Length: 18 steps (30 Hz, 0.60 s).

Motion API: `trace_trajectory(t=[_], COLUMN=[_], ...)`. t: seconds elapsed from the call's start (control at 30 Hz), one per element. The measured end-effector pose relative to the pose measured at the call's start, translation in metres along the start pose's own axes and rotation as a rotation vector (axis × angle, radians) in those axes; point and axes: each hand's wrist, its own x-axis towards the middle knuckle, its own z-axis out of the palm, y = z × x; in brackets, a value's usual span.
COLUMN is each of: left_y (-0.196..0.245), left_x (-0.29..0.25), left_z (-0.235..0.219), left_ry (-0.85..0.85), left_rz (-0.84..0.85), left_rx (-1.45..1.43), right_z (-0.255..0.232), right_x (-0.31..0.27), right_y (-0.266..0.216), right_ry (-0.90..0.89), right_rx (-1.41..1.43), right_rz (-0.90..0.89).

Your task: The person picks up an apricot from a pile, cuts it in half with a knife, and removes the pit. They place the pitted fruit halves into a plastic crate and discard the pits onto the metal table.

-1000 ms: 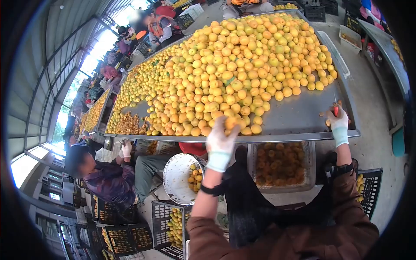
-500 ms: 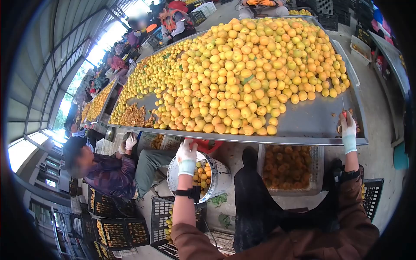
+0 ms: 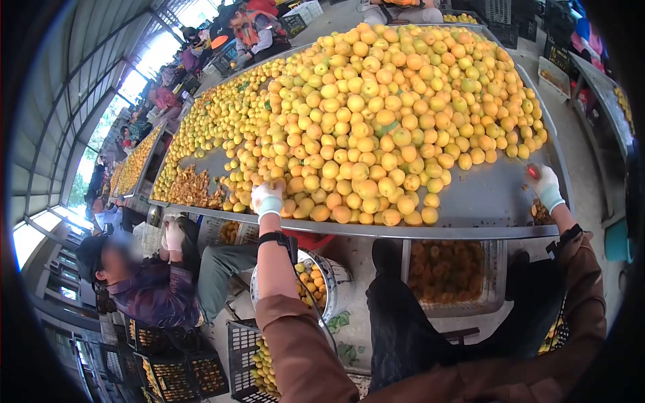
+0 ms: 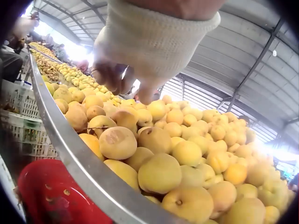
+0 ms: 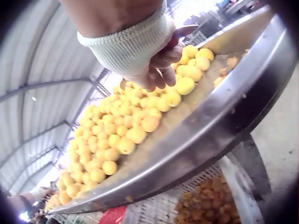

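Observation:
Yellow-orange fruit [image 3: 363, 127] is heaped on a metal table [image 3: 470, 195]. My gloved left hand [image 3: 267, 197] reaches over the heap's front edge; in the left wrist view the left hand [image 4: 140, 51] has its fingers bent loosely down just above the fruit [image 4: 160, 173], no fruit visibly held. At the table's right end my gloved right hand [image 3: 545, 185] grips a small knife by its red handle [image 3: 533, 172]. The right wrist view shows the right hand [image 5: 135, 53] curled round it, the blade [image 5: 186, 31] sticking out past the fingers.
Below the table's front rim are a white bucket [image 3: 328, 295] with fruit, a crate of darker pieces [image 3: 447, 272] and a red basin [image 4: 60, 196]. A seated person [image 3: 151, 289] works at the left. Brown scraps [image 3: 191, 188] lie on the table's left part.
My left hand went from the heap with fruit in its fingers to above the bucket, and is now back at the heap, farther left. My right hand stays at the right end with the knife.

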Motion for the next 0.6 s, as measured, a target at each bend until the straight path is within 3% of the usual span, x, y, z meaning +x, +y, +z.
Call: trace_trajectory(t=[0.03, 0.13, 0.2, 0.27, 0.33, 0.37, 0.4, 0.47, 0.53, 0.6], left_y=[0.005, 0.005, -0.002, -0.014, -0.019, -0.012, -0.018, -0.015, 0.005, 0.023], left_x=[0.001, 0.003, -0.001, 0.001, -0.005, -0.006, -0.019, -0.027, -0.053, -0.072], left_z=[0.001, -0.004, -0.004, 0.003, 0.002, -0.003, -0.012, -0.02, -0.048, -0.066], left_ry=[-0.05, -0.177, -0.137, -0.109, -0.011, 0.031, -0.156, -0.246, -0.289, -0.338], left_rz=[-0.026, 0.011, 0.067, 0.103, 0.124, 0.172, 0.054, 0.107, 0.155, 0.206], left_rx=[0.085, 0.105, 0.094, -0.154, -0.646, -0.627, -1.191, -1.556, -1.71, -1.868], right_z=[0.001, 0.012, 0.02, 0.018, 0.014, 0.012, 0.009, -0.001, -0.002, 0.0], right_x=[0.007, 0.009, 0.009, 0.01, 0.007, 0.007, 0.006, 0.001, -0.004, -0.007], right_y=[-0.003, -0.01, -0.007, -0.006, -0.004, -0.002, 0.0, 0.009, 0.028, 0.053], right_ry=[-0.126, -0.109, -0.117, -0.112, -0.089, -0.121, -0.153, -0.172, -0.192, -0.03], right_rx=[-0.126, -0.163, -0.191, -0.209, -0.233, -0.254, -0.275, -0.25, -0.226, -0.228], right_rz=[0.005, -0.124, -0.145, -0.131, -0.152, -0.118, -0.083, -0.038, 0.007, 0.0])
